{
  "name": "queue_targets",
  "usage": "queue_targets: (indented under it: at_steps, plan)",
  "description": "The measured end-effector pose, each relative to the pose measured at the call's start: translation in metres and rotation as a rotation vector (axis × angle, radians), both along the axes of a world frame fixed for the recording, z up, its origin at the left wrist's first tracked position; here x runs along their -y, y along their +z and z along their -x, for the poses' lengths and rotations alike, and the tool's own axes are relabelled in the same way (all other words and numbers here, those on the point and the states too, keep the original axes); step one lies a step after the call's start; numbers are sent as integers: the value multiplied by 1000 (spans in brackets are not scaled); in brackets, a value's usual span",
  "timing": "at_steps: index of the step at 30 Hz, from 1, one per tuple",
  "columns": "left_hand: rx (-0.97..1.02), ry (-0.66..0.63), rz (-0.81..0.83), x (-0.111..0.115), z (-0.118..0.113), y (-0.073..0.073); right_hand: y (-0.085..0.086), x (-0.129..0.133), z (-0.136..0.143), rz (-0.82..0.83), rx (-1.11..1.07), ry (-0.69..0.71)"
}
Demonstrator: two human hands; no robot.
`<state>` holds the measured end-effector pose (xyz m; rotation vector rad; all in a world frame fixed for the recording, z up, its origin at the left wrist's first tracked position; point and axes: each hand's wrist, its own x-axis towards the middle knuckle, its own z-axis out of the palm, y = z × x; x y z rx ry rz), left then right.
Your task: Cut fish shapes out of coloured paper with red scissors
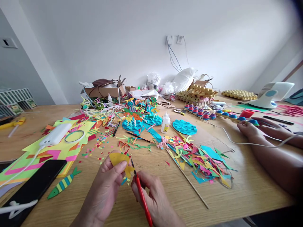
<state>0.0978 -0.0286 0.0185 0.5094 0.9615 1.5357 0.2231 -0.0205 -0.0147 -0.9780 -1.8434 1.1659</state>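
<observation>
My left hand (110, 181) pinches a mustard-yellow paper cutout (117, 158) between thumb and fingers, above the table's front middle. The cutout has a rounded body and a narrower tail end, like a fish. My right hand (151, 192) is closed round red-handled scissors (142, 196). Their dark blades touch or nearly touch the cutout's right edge; my fingers partly hide the tool. Left of my hands lies a green, blue and yellow striped paper fish (64, 183). Small paper scraps lie beneath my hands.
A black phone (35, 189), a white power strip (56, 134) and coloured paper sheets (26, 164) lie left. A glue bottle (165, 122), a blue oval piece (184, 127), a wooden stick (188, 179) and paper scraps (208, 164) spread ahead and right. A co-worker's hands (251, 129) hold painted egg-carton cups (239, 118).
</observation>
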Motion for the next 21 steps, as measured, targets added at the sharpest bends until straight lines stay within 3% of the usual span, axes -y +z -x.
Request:
queue_targets:
  at_steps: [21]
  plan:
    - [-37, -26, 45, -1, -4, -6, -6, -1, -1, 93, -55, -8]
